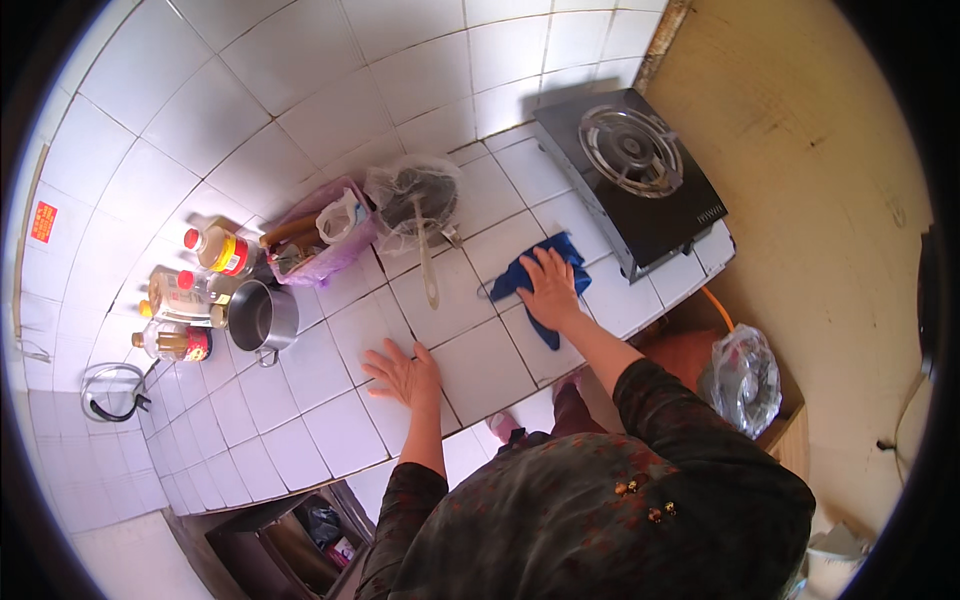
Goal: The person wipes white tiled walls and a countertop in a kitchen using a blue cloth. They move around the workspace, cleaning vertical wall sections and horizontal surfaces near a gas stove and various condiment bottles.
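My right hand (553, 291) lies palm down on a dark blue cloth (531, 271), pressing it against the white tiled countertop (465, 367). The cloth is bunched, with one corner trailing towards the counter's front edge and a thin loop at its left end. To the left, my left hand (406, 373) rests flat on the bare tiles with its fingers spread and holds nothing. Beyond the hands, a pan in clear plastic (405, 202) has a pale long-handled utensil (424, 259) across it, its handle pointing towards me.
Right of the cloth stands a black gas stove (660, 217) with one burner. Along the wall are a purple-lined basket (352, 244), a metal pot (262, 319) and several bottles (225, 253). An orange hose (718, 309) runs below the counter's right end. A cabinet (292, 547) stands open below left.
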Available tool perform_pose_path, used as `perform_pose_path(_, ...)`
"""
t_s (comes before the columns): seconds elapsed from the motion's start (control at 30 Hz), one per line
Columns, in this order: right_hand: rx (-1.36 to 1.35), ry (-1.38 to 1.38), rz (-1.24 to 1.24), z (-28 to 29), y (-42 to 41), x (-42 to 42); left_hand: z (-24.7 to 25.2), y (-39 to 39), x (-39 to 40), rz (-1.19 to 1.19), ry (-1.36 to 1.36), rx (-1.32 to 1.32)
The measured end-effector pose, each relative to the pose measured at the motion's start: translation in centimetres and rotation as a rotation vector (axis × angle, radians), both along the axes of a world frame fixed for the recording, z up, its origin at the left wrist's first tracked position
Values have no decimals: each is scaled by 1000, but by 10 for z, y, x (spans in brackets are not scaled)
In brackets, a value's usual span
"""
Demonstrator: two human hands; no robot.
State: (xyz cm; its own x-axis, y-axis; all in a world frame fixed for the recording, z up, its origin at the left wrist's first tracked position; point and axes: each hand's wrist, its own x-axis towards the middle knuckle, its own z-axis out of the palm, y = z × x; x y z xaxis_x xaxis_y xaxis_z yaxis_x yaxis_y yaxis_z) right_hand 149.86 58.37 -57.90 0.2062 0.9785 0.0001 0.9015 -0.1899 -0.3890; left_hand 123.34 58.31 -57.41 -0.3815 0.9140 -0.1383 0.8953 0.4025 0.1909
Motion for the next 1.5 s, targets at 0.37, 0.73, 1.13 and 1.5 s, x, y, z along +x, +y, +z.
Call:
perform_pose_path(0.37,130,-56,-28,-18,179,67,-13,-1,-1,47,74,-56)
perform_pose_path(0.73,90,-58,29,-15,125,61,-6,1,4,44,48,-13)
perform_pose_path(1.13,157,65,218,-3,-113,-18,-1,0,2,20,27,14)
perform_pose_path(1.5,-34,24,-50,9,-149,103,-17,-1,3,23,190,3)
